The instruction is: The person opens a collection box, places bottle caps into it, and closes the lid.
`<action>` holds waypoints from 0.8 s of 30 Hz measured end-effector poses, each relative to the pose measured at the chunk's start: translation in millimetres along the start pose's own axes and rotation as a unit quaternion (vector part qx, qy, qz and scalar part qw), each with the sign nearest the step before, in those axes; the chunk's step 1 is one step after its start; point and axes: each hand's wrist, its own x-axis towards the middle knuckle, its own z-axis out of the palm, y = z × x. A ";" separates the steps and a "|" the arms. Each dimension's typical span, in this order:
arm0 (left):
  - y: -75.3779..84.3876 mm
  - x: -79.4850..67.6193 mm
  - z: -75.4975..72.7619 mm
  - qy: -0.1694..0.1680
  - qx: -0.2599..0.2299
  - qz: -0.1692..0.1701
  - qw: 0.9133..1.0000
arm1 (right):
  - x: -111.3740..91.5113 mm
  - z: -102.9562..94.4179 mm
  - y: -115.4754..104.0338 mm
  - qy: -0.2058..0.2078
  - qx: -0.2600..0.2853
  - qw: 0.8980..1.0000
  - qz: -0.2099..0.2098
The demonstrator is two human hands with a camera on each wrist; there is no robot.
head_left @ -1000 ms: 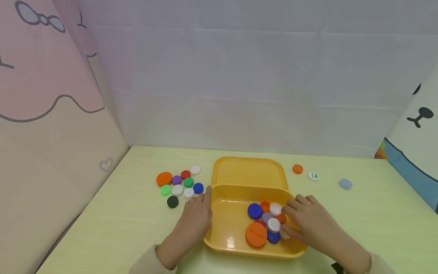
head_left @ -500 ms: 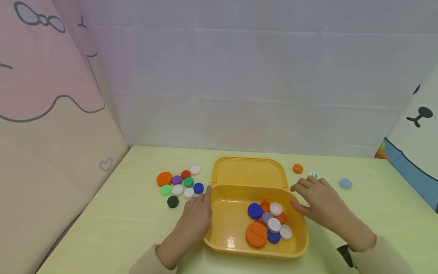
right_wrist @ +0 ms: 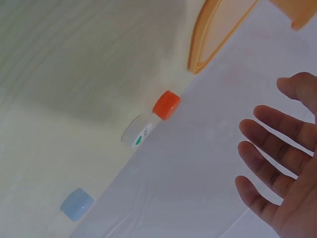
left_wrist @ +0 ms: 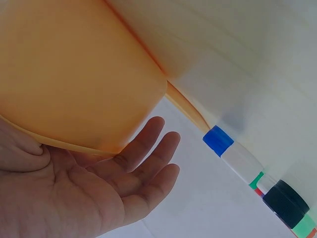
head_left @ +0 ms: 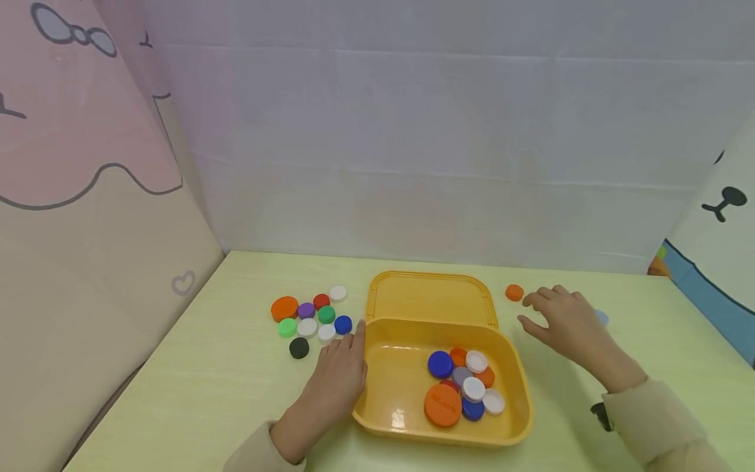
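Note:
My left hand (head_left: 339,377) holds the left rim of a yellow plastic box (head_left: 392,423). In the left wrist view the thumb overlaps the rim, while the other fingers extend loosely past it. Several bottle caps lie inside, among them a large orange cap (head_left: 442,404) and a blue cap (head_left: 440,364). Over the table right of the box, my right hand (head_left: 569,326) holds nothing, fingers spread and slightly bent. Nearby are a small orange cap (head_left: 514,292), a white cap with a green mark (right_wrist: 136,131), hidden by the hand in the head view, and a light blue cap (right_wrist: 77,204).
Behind the box lies its yellow lid (head_left: 430,298). Left of it, several caps are grouped together, including a black cap (head_left: 299,348), a purple cap (head_left: 306,310) and a bright green cap (head_left: 288,327). A pale sheet (head_left: 442,131) hangs behind the table.
My right hand has left a white cap in the box and moved out to the right, over the table. The left hand stays at the rim.

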 end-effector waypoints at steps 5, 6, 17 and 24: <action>-0.6 0.6 0.5 -0.003 -0.001 -0.004 1.000 | 3.3 7.4 18.3 -0.030 -0.005 0.999 0.031; -0.8 0.7 0.6 -0.004 -0.001 -0.005 1.000 | 3.7 9.1 22.4 -0.033 -0.005 0.999 0.037; -0.9 0.2 1.8 -0.003 -0.004 -0.003 1.000 | 5.1 27.9 54.0 -0.117 -0.002 0.987 0.109; -0.7 0.6 1.8 0.000 -0.005 -0.003 1.000 | 9.1 32.7 59.2 -0.160 -0.005 0.979 0.127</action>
